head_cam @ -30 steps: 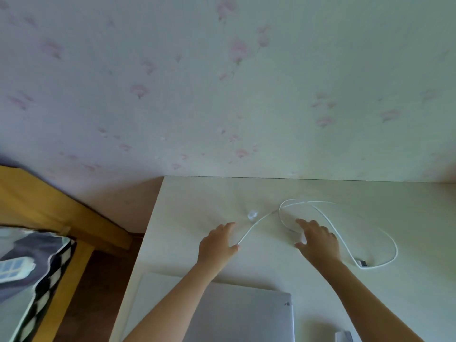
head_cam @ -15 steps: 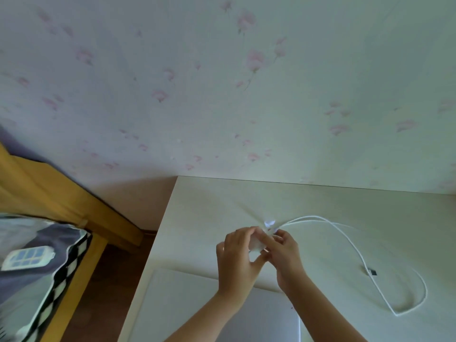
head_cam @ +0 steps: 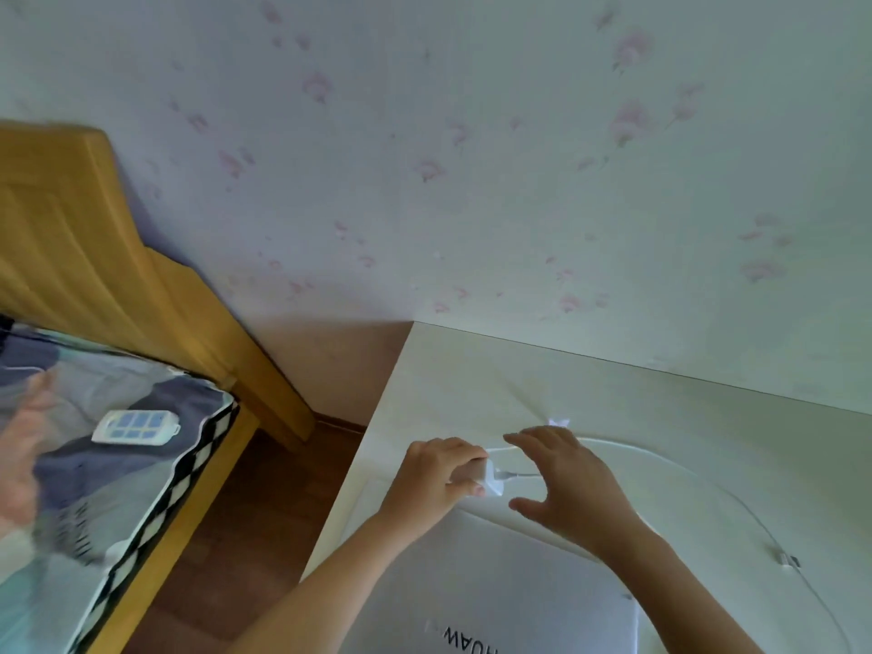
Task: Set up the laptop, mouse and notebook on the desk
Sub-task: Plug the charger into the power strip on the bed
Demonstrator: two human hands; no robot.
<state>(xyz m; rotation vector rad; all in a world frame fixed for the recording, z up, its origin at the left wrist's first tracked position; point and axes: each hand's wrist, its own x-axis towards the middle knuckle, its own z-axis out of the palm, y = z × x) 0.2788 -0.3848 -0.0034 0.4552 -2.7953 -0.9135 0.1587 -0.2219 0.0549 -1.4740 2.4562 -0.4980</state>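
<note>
A closed silver laptop [head_cam: 509, 587] lies flat at the near edge of the pale desk [head_cam: 472, 370]. Just beyond its far edge my left hand [head_cam: 439, 479] grips a small white charger block [head_cam: 490, 479]. A white cable [head_cam: 698, 483] leaves the block, loops across the desk to the right and ends in a small plug [head_cam: 787, 559]. My right hand [head_cam: 566, 483] hovers beside the block with thumb and fingers spread apart, holding nothing. No mouse or notebook is in sight.
A wooden bed frame [head_cam: 118, 257] with a patterned blanket [head_cam: 94, 464] stands left of the desk, and a white remote [head_cam: 134, 427] lies on it. A strip of brown floor [head_cam: 245, 535] separates bed and desk. A floral-papered wall [head_cam: 472, 158] backs the desk.
Both hands came together from the cable onto the charger block. The right hand has now opened and drawn slightly off it, the left keeps hold. The view has swung left.
</note>
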